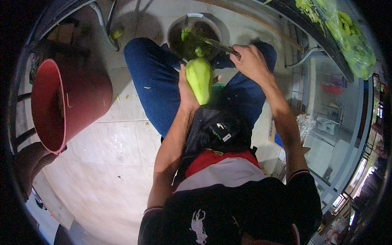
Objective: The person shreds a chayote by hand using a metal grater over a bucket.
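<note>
A pale green, ridged, pear-shaped fruit point(198, 77), which looks like a peeled green papaya, rests in my left hand point(187, 90), its narrow end toward me. My left fingers wrap round its sides. My right hand point(254, 63) grips the dark handle of a knife point(219, 45), whose long blade points left over a round basin point(222, 32). A small green piece point(185, 34) shows near the blade's tip. Another green bit point(199, 52) is at the fruit's far end. Inside the basin it is dark, and its contents are hard to make out.
A red bucket point(87, 94) lies tipped on the left, beside a dark brown shape I cannot make out. Clear plastic bags of green vegetables point(353, 43) hang over a shelf edge at upper right. Pale floor tiles point(116, 143) carry small scraps. A glass-fronted cabinet point(328, 134) stands right.
</note>
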Demonstrator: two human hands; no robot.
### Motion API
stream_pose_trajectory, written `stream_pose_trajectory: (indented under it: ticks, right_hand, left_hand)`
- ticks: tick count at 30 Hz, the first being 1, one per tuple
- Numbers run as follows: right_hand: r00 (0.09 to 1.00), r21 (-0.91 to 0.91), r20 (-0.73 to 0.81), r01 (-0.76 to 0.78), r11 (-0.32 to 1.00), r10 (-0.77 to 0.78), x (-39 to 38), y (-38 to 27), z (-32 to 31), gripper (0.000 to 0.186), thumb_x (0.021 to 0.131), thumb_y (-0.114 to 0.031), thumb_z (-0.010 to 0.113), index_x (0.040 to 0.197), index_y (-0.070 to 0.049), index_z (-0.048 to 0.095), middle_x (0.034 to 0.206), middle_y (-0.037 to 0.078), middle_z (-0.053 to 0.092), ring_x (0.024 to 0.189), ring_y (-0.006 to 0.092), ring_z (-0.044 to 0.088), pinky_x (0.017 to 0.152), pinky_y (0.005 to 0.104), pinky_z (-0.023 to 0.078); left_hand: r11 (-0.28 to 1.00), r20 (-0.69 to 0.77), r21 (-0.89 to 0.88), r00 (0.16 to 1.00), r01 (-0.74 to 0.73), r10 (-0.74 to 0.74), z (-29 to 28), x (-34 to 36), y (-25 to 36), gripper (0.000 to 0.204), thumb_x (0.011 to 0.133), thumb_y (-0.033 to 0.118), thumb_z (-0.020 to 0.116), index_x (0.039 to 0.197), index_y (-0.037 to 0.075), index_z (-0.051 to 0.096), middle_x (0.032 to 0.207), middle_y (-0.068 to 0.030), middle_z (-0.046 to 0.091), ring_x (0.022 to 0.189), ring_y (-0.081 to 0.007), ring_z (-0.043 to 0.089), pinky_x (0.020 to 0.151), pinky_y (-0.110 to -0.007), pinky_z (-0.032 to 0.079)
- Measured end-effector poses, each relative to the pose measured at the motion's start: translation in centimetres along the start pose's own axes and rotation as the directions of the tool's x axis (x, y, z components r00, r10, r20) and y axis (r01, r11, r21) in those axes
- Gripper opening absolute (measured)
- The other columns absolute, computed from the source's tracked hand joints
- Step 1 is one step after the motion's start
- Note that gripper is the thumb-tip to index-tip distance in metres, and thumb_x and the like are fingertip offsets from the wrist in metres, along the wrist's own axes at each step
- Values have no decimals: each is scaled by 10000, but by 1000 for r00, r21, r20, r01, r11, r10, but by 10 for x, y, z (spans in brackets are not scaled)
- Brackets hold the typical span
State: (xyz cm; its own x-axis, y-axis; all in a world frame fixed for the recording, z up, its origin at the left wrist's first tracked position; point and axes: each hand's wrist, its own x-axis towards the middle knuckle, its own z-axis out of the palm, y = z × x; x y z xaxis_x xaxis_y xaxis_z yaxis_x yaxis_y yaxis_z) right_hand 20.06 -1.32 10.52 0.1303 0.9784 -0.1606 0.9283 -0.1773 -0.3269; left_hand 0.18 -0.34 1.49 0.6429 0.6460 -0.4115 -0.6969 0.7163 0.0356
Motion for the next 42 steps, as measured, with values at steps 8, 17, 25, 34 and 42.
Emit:
stream_pose_trajectory:
  ticks: [8, 17, 25, 34, 42]
  right_hand:
    - [919, -201, -84, 362, 910, -384, -56, -40, 14, 188, 755, -130, 634, 920, -51, 590, 864, 135, 617, 781, 335, 653, 662, 441, 550]
    - [865, -271, -100, 452, 850, -492, -50, -47, 36, 81, 768, -128, 605, 811, -86, 550, 743, 84, 558, 657, 283, 644, 571, 392, 551]
    - [855, -265, -115, 465, 845, -506, -45, -44, 42, 88, 781, -141, 600, 849, -88, 582, 768, 92, 603, 670, 292, 656, 587, 410, 557]
    - [979, -38, -6, 205, 978, -206, -8, 4, 29, 252, 736, -135, 709, 928, -33, 582, 832, 146, 636, 788, 370, 646, 679, 450, 518]
    - [888, -156, -39, 448, 880, -459, -38, -34, -4, 314, 720, -179, 711, 993, -57, 614, 884, 108, 643, 806, 317, 663, 689, 416, 557]
  left_hand:
    - [999, 42, -30, 999, -34, 35, -23, 10, 0, 589, 949, 620, 386, 1134, 102, 596, 1058, -90, 644, 943, -234, 620, 854, -407, 518]
    - [999, 185, -32, 983, 24, -17, -31, 8, 2, 546, 944, 604, 412, 1148, 136, 606, 1124, -88, 653, 1016, -255, 622, 937, -417, 491]
    - [999, 161, -49, 987, 13, -5, -31, 8, 2, 518, 955, 579, 406, 1145, 141, 611, 1133, -84, 655, 1018, -251, 626, 938, -412, 495]
    - [992, 130, 127, 991, -2, -14, -11, 4, -2, 651, 979, 607, 272, 1166, 49, 553, 1036, -129, 627, 878, -291, 614, 763, -439, 512]
    - [993, -44, 117, 999, -2, 7, -20, 6, -8, 723, 930, 701, 300, 1225, 93, 555, 1125, -100, 627, 987, -249, 615, 890, -410, 502]
